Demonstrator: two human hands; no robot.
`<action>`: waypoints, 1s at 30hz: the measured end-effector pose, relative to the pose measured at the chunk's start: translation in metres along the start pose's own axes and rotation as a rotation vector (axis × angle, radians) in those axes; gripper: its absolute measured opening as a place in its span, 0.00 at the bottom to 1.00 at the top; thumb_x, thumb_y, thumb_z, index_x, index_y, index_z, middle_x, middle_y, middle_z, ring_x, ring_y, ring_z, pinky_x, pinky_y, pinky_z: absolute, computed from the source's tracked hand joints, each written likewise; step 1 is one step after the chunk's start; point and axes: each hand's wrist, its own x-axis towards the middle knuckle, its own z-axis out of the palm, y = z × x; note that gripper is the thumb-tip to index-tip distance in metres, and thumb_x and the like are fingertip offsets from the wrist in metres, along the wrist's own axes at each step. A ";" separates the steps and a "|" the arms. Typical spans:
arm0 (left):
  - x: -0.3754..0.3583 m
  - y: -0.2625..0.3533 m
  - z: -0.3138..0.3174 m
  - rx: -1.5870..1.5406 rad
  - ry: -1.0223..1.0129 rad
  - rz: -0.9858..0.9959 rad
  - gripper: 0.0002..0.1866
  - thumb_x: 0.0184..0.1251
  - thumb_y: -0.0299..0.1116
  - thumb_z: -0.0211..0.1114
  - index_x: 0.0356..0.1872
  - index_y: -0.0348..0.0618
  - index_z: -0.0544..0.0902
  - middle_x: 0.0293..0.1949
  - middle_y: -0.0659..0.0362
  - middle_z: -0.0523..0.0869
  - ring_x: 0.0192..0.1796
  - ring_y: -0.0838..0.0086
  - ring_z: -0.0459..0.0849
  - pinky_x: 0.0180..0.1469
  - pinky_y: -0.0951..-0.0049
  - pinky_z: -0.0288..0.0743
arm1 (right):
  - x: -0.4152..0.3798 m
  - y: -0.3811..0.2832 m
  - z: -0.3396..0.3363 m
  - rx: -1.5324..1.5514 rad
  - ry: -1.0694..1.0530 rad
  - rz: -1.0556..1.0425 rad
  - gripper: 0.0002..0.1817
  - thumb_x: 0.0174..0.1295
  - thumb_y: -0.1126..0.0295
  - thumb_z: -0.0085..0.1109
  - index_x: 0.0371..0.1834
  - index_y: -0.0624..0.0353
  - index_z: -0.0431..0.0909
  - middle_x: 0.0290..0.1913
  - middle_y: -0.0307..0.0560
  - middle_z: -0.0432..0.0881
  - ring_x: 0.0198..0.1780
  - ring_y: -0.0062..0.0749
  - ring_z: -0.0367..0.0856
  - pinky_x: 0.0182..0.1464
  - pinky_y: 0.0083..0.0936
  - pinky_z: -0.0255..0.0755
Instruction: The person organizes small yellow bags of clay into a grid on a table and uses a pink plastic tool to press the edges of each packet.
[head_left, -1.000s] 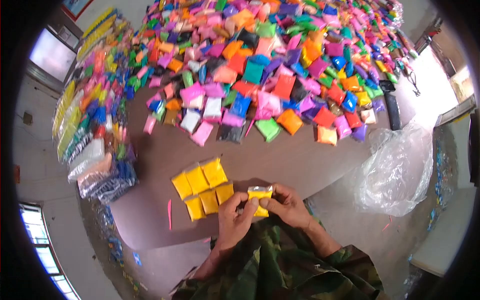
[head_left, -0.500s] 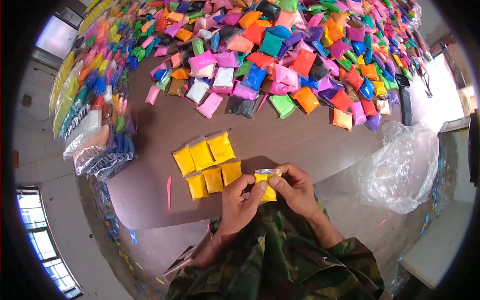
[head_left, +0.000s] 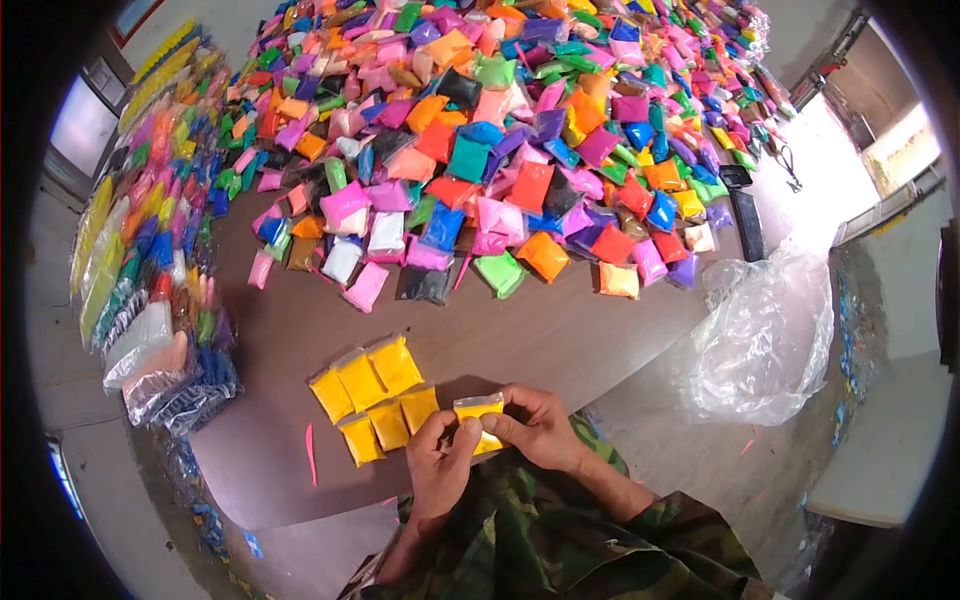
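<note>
Between my two hands is a small yellow packet (head_left: pixel 480 407) in a clear bag, its top strip facing away from me. My left hand (head_left: pixel 440 462) pinches its left side, thumb on the front. On the right side, my right hand (head_left: pixel 535 428) grips it the same way, fingers partly hidden behind. Just left of my hands, several yellow packets (head_left: pixel 360 380) lie in two rows on the brown table (head_left: pixel 270 370). A thin pink plastic strip (head_left: pixel 311 455) lies farther left, near the table's front edge.
A large heap of colourful packets (head_left: pixel 470 160) covers the far side of the table. Bundled bags of packets (head_left: pixel 150 340) are stacked at the left. A crumpled clear plastic bag (head_left: pixel 765 345) hangs at the right edge, near a black object (head_left: pixel 745 225).
The camera view has tilted up and shifted right, so the table and packets appear lower and to the left. Both hands still hold the same yellow packet.
</note>
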 end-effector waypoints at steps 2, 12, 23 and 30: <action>0.000 0.001 0.001 -0.021 0.009 -0.016 0.10 0.74 0.34 0.67 0.41 0.35 0.82 0.34 0.66 0.80 0.37 0.86 0.74 0.39 0.80 0.70 | 0.000 0.005 -0.002 0.003 -0.015 0.016 0.07 0.73 0.71 0.65 0.46 0.62 0.81 0.39 0.29 0.79 0.40 0.11 0.74 0.41 0.14 0.71; 0.000 -0.011 -0.008 0.023 0.031 0.106 0.10 0.73 0.32 0.69 0.40 0.35 0.81 0.31 0.68 0.79 0.33 0.87 0.71 0.35 0.82 0.66 | 0.000 0.004 0.002 0.053 -0.035 0.018 0.07 0.77 0.69 0.61 0.46 0.63 0.82 0.37 0.29 0.79 0.39 0.10 0.73 0.38 0.15 0.71; 0.001 -0.018 -0.009 0.046 0.048 0.098 0.12 0.73 0.35 0.70 0.39 0.36 0.80 0.31 0.66 0.78 0.33 0.84 0.72 0.35 0.79 0.68 | 0.000 0.011 0.005 -0.051 0.017 -0.092 0.09 0.76 0.68 0.61 0.47 0.64 0.83 0.35 0.28 0.78 0.37 0.10 0.71 0.36 0.14 0.69; 0.002 -0.008 -0.004 0.060 0.126 0.143 0.11 0.74 0.35 0.68 0.42 0.36 0.80 0.34 0.65 0.80 0.37 0.84 0.74 0.39 0.78 0.71 | -0.003 0.011 0.005 0.024 -0.046 -0.005 0.12 0.77 0.68 0.61 0.54 0.65 0.82 0.42 0.32 0.82 0.42 0.12 0.76 0.44 0.14 0.74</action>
